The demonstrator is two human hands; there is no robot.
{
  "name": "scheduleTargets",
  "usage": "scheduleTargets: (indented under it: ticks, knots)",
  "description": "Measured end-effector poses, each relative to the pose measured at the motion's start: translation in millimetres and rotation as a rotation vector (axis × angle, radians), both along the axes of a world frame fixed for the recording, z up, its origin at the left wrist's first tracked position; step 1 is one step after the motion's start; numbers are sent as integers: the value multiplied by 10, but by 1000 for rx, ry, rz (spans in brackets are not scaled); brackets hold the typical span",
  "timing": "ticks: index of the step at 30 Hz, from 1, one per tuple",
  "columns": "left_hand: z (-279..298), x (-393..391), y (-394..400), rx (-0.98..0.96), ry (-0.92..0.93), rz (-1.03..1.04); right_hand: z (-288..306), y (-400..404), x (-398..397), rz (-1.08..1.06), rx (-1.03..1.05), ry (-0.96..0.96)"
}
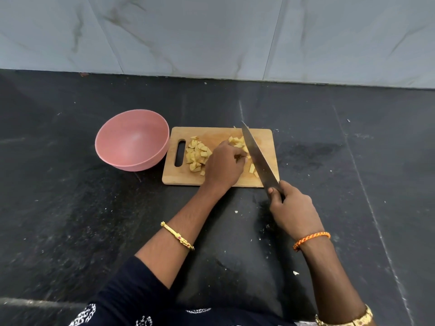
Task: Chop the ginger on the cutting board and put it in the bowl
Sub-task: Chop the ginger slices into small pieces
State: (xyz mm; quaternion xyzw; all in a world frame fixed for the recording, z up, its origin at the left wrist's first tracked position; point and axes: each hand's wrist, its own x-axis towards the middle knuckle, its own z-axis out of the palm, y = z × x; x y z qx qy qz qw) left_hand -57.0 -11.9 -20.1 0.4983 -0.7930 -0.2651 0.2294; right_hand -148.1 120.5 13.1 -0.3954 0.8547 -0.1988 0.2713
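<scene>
Ginger pieces: small, hard, light; scoop them up together.
Left hand: curled over ginger.
Right hand: grasping knife.

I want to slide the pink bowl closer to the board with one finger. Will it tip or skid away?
The pink bowl looks empty, so it is probably light and would skid easily on the smooth dark counter. It sits slightly tilted on what seems a narrow base, so a push high on the rim may rock it. Pushing low on the wall seems safer.
</scene>
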Motion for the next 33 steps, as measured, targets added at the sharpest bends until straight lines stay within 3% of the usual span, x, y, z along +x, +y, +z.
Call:
scheduleTargets:
  ticks: [16,24,29,33]
  knots:
    - [-9,-16,76,51,90,150,122,-179,-7,116,215,2]
    - [152,193,23,58,168,257,114,-88,-14,-22,21,-26]
    - [164,428,-163,-14,96,345,132,-172,-28,-3,-17,-20]
    - [132,411,-212,-51,-69,173,123,-260,15,35,-5,-9]
